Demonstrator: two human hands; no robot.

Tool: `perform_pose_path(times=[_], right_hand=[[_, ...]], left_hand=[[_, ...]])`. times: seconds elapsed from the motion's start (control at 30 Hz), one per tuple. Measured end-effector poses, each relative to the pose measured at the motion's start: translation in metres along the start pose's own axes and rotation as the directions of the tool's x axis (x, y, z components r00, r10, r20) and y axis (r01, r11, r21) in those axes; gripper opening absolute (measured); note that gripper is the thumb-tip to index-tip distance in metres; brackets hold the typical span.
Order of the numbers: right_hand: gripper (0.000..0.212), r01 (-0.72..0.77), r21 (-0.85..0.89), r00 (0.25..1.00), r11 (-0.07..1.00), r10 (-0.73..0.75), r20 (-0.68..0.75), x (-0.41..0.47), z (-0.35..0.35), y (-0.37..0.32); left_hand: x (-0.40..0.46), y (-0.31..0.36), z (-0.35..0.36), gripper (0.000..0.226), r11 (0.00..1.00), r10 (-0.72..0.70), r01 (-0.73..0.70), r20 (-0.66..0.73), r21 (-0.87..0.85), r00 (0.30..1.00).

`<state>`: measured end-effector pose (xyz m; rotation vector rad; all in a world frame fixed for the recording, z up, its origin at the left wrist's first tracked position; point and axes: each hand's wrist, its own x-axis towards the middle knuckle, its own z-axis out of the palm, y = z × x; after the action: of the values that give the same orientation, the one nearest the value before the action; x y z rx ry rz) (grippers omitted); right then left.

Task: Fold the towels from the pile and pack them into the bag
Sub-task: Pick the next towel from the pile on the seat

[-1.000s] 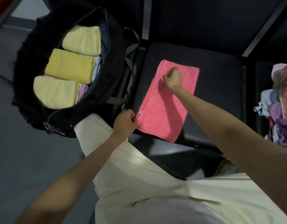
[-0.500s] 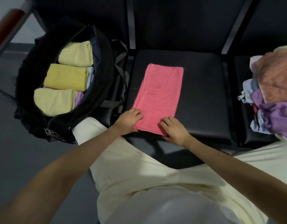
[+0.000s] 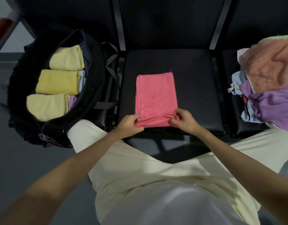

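The pink towel (image 3: 156, 96), a soft terry rectangle, now bunches at the bench's (image 3: 197, 88) front edge, where left hand (image 3: 129, 123) and right hand (image 3: 183, 120) have newly pinched its near corners.

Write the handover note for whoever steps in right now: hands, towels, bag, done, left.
Left hand and right hand each pinch the near edge of the pink towel, lifted slightly; the rest lies flat on the middle seat.
Done: three folded yellow towels show on top in the open black bag, others beneath.
Left: finish folding the pink towel, pack it, then work through the pile on the right seat.
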<state>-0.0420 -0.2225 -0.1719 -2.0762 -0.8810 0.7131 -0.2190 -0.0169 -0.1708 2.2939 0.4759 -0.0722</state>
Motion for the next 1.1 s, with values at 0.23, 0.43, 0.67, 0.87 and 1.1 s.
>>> perform_pose_path(times=[0.23,0.43,0.67,0.87,1.1], right_hand=[[0.013,-0.15,0.29,0.934,0.945,0.231,-0.271,0.038,-0.01,0.001],[0.037,-0.326,0.223,0.87,0.919,0.384,-0.309,0.071,0.002,0.008],[0.031,0.158,-0.355,0.942,0.921,-0.249,-0.227,0.027,0.003,0.009],[0.072,0.239,-0.57,0.97,0.786,-0.167,0.176,0.014,0.001,0.032],[0.043,0.213,-0.519,0.972,0.828,-0.236,0.022,0.026,-0.003,0.027]], left_hand=[[0.043,0.023,-0.007,0.011,0.838,-0.38,0.284,-0.125,-0.466,0.916],[0.069,0.015,0.008,0.029,0.81,-0.568,0.499,-0.202,-0.307,0.798],[0.035,0.007,0.012,0.033,0.93,0.123,-0.002,-0.307,0.368,0.944],[0.025,-0.01,0.011,0.06,0.868,0.147,-0.147,0.038,0.473,0.988],[0.046,0.013,0.001,0.014,0.879,0.054,-0.033,-0.031,0.476,0.998]])
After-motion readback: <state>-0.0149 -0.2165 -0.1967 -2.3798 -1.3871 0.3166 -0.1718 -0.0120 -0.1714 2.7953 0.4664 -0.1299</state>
